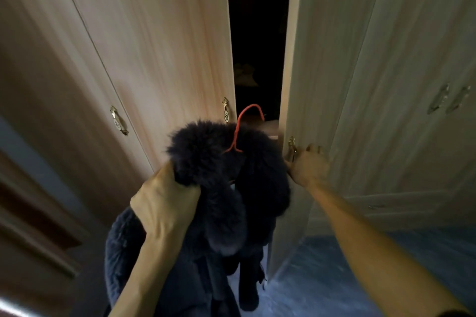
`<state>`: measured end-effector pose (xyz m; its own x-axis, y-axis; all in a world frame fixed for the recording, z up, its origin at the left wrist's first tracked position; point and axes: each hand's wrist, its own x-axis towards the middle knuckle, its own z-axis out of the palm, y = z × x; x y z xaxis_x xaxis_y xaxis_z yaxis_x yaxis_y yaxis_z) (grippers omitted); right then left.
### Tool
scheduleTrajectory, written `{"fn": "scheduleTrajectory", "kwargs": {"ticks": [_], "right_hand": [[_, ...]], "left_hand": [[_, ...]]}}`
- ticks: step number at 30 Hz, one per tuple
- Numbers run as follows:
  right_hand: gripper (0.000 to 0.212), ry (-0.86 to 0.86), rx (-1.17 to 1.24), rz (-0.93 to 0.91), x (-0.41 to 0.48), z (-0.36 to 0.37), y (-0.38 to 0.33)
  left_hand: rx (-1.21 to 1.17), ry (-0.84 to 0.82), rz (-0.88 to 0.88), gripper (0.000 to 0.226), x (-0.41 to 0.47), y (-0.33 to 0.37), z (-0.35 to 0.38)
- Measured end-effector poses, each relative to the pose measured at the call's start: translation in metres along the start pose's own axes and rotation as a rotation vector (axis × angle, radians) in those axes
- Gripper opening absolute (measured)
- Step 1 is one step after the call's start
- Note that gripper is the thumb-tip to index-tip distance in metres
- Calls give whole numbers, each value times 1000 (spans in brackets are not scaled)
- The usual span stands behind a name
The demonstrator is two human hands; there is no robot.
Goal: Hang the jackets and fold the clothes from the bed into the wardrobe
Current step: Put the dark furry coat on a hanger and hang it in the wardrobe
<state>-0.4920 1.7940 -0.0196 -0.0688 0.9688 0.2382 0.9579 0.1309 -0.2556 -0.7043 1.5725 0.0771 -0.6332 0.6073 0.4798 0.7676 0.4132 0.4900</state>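
My left hand (166, 203) grips the furry collar of a dark blue jacket (226, 188), which hangs down in front of me. A red wire hanger (243, 127) sits in the jacket, its hook sticking up toward the gap between the wardrobe doors. My right hand (307, 165) holds the brass handle (292, 148) of the right wardrobe door (334, 72), which stands partly open. The wardrobe's inside (257, 33) is dark; a faint tan shape shows within.
The left wardrobe door (159, 46) is closed, with a brass handle (226, 110) near its edge; another door further left has a handle (118, 121). Pale drawers or doors with handles (448, 99) stand at the right. Blue carpet (322, 278) covers the floor.
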Motion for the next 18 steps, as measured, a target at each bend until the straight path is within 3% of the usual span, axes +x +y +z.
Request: {"fn": "scheduleTrajectory", "kwargs": {"ticks": [4,12,15,18], "right_hand": [[107,-32,-42,-21,-5,0,29],[96,126,-112,-92,-29,-36,94],[78,148,-82,-101,-36,-47,116],[87,131,-121,-116,-39,-57,144]], "left_hand": [[25,58,12,26,-15,20,-7],[12,31,40,19,-65,81,-2],[-5,21,50,18,-83,106,2],[-2,11,76,17,-99,129,9]]}}
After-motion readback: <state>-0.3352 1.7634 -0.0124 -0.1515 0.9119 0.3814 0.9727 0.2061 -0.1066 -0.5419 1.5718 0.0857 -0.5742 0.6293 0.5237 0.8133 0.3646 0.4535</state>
